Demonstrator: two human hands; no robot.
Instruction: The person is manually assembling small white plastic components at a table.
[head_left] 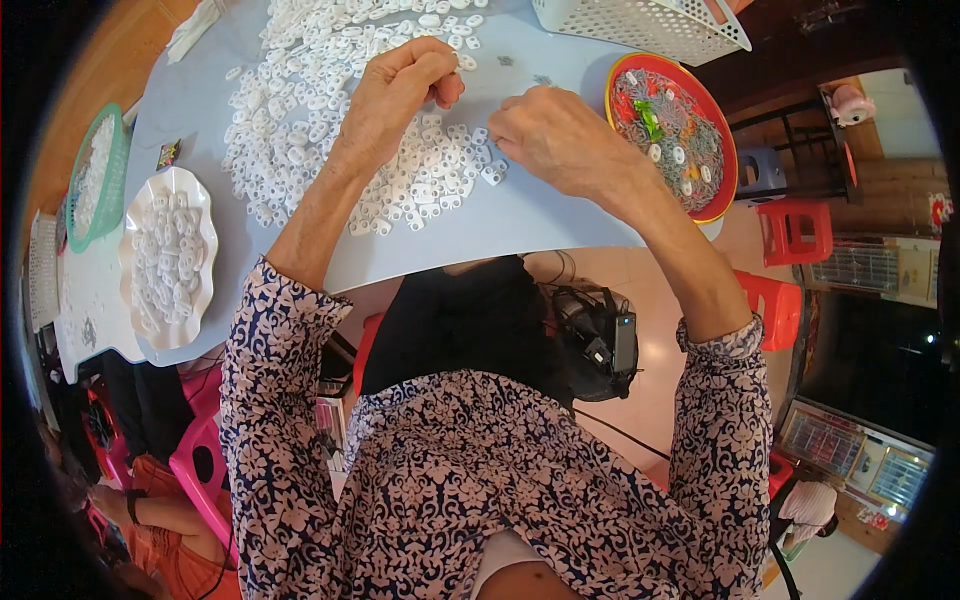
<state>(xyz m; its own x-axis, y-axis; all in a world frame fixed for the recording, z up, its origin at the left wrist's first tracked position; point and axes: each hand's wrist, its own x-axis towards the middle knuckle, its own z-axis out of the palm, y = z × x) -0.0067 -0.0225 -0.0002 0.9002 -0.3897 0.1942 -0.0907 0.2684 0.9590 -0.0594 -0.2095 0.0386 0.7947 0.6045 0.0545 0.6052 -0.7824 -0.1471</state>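
My left hand is curled closed above a wide spread of small white plastic pieces with holes. Whatever its fingers hold, if anything, is hidden. To its right, my right hand is closed too, the fingertips pressed together and pointing left. I cannot make out anything between them. Just below those fingertips, a few white pieces lie at the edge of the spread. By my right wrist stands a red basin with a yellow rim, holding many small grey parts, several white pieces and a bright green item.
A white scalloped dish of white pieces stands on the pale table at left. Beyond it is a green basket. A white perforated basket sits at the far edge. Another person's arm shows at lower left.
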